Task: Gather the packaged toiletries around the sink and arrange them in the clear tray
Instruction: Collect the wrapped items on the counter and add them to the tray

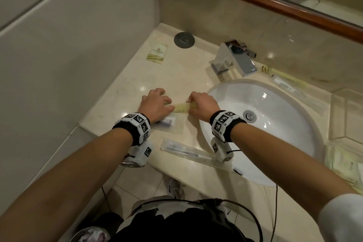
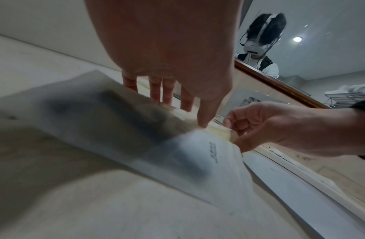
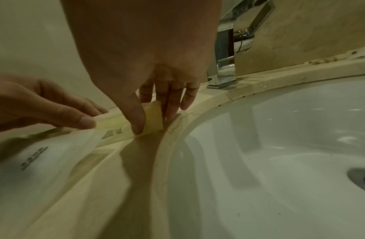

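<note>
A flat yellowish packet [image 1: 181,107] lies on the beige counter just left of the sink. My right hand [image 1: 193,100] pinches its right end [image 3: 155,116] between thumb and fingers. My left hand [image 1: 163,102] rests on the packet's left end with straight fingers [image 2: 167,97] and holds nothing. A white packet [image 2: 198,153] with a dark item inside lies under my left wrist, its edge against the yellow one. The clear tray [image 1: 345,116] stands right of the sink. A bagged toothbrush [image 1: 188,153] lies at the counter's front edge.
A cream sachet [image 1: 157,51] lies at the back left beside a round grey disc [image 1: 184,39]. The chrome faucet [image 1: 233,59] stands behind the white basin [image 1: 284,133]. Long packets [image 1: 284,81] lie right of the faucet, and more packets [image 1: 343,165] sit in front of the tray.
</note>
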{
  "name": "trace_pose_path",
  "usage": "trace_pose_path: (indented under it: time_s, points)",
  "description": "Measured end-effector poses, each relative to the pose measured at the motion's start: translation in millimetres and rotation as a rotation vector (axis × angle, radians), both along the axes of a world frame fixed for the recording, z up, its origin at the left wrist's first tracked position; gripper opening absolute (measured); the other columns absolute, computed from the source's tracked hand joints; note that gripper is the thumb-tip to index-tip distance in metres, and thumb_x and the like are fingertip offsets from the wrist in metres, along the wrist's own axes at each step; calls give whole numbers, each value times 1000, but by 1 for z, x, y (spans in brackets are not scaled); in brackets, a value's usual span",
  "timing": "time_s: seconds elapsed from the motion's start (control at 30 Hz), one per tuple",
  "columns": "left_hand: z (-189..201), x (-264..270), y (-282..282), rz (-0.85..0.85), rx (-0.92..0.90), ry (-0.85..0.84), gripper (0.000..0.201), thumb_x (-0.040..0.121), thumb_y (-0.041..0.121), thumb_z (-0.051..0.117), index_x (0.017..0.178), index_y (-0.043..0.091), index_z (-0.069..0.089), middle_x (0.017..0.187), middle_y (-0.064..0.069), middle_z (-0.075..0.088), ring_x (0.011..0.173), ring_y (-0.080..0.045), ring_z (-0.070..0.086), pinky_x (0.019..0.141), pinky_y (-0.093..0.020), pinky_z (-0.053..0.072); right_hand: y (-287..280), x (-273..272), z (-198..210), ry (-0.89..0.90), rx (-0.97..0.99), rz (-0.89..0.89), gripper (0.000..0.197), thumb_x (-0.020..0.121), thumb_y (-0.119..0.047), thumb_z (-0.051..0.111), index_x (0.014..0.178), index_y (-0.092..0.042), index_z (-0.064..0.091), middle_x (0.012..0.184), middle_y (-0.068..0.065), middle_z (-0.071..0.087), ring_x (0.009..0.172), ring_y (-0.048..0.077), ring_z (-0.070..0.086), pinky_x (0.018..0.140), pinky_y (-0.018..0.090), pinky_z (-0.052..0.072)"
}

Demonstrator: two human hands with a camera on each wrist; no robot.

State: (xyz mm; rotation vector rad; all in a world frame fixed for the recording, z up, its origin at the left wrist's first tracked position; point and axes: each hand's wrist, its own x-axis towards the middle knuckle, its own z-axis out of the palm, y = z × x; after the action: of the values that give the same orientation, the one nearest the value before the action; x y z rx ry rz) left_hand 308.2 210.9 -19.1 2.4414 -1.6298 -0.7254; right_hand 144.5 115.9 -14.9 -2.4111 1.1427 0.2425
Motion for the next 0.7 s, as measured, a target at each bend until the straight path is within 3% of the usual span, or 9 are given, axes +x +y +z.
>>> trace_pose_path:
  time_s: [0.1, 0.2, 0.3, 0.37, 0.47, 0.7]
  points:
    - [2, 0, -6, -23, -4, 28, 33, 88, 41, 54, 115, 26, 67, 138, 4, 44, 127, -16, 36, 105, -40, 27, -4, -3, 2, -48, 3, -95, 12, 86, -16, 58, 91, -22, 49, 96, 3, 65, 81, 24, 55, 65, 29, 36]
    - [7, 0, -14, -52, -13, 45, 30, 91, 29, 50, 114, 21, 67, 121, 1, 56, 116, -19, 47, 103, -40, 31, -10, -8, 4, -56, 16, -153, 14, 85, -14, 56, 87, -25, 46, 93, 1, 65, 79, 22, 54, 65, 30, 38]
    - [13, -2, -24, -63, -26, 66, 26, 91, 26, 50, 106, 22, 71, 97, -1, 67, 95, -23, 59, 92, -38, 39, -15, -10, 8, -38, 25, -143, 14, 84, -21, 57, 96, -27, 56, 97, 2, 65, 90, 24, 58, 72, 35, 49]
    - [17, -4, -30, -66, -30, 90, 24, 91, 28, 51, 103, 24, 72, 86, 1, 68, 83, -21, 61, 80, -34, 44, -19, -9, 12, -40, 21, -105, 24, 85, -26, 57, 108, -28, 62, 101, 1, 66, 97, 23, 57, 78, 37, 49]
    - [21, -7, -39, -90, -24, 123, 22, 90, 30, 53, 103, 27, 71, 88, 2, 68, 80, -18, 61, 70, -31, 47, -24, -5, 21, -52, 44, -68, 27, 90, -28, 54, 114, -26, 65, 107, -1, 69, 100, 21, 58, 82, 35, 48]
    - [25, 3, -62, -40, -84, 200, 27, 87, 24, 59, 113, 27, 66, 101, 1, 68, 95, -20, 60, 85, -32, 46, -40, 7, 27, -2, 59, -35, 31, 91, -20, 46, 116, -26, 62, 111, 4, 69, 100, 26, 60, 81, 34, 49]
